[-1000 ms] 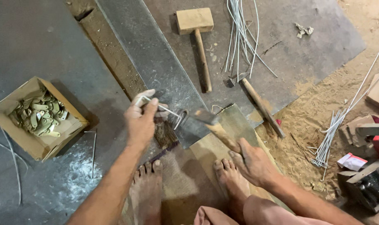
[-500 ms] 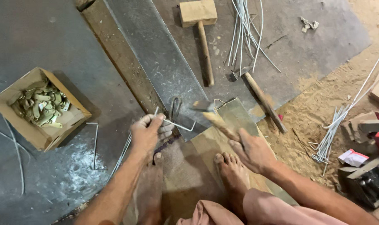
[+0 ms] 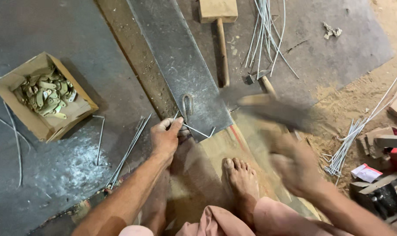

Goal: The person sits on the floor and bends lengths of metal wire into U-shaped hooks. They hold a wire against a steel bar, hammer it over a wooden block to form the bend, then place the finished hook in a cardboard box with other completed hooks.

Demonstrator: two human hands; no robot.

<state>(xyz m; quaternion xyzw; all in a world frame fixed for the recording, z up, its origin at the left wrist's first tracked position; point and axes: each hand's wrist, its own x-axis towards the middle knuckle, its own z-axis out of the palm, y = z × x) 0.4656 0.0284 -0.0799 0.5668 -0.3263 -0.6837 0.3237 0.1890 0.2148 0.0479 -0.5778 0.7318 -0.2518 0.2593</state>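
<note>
My left hand (image 3: 165, 137) pinches a thin bent wire piece (image 3: 199, 131) against the near edge of a long grey steel plate (image 3: 174, 61). A U-shaped bent wire (image 3: 187, 105) lies on the plate just above my fingers. My right hand (image 3: 294, 164) is blurred by motion and grips a wooden-handled striking tool (image 3: 272, 109), also blurred, held to the right of the wire. My bare foot (image 3: 240, 175) rests on the board between both hands.
A cardboard box (image 3: 82, 102) of brass-coloured metal pieces sits at the left. A wooden mallet (image 3: 220, 26), a bundle of wire rods (image 3: 266, 30) and a small hammer (image 3: 259, 81) lie beyond the plate. More rods (image 3: 128, 148) lie beside my left hand, with others (image 3: 349, 142) at the right.
My left hand has brought the wire down to the plate's near edge. My right hand has lifted the tool off the board and is now moving fast.
</note>
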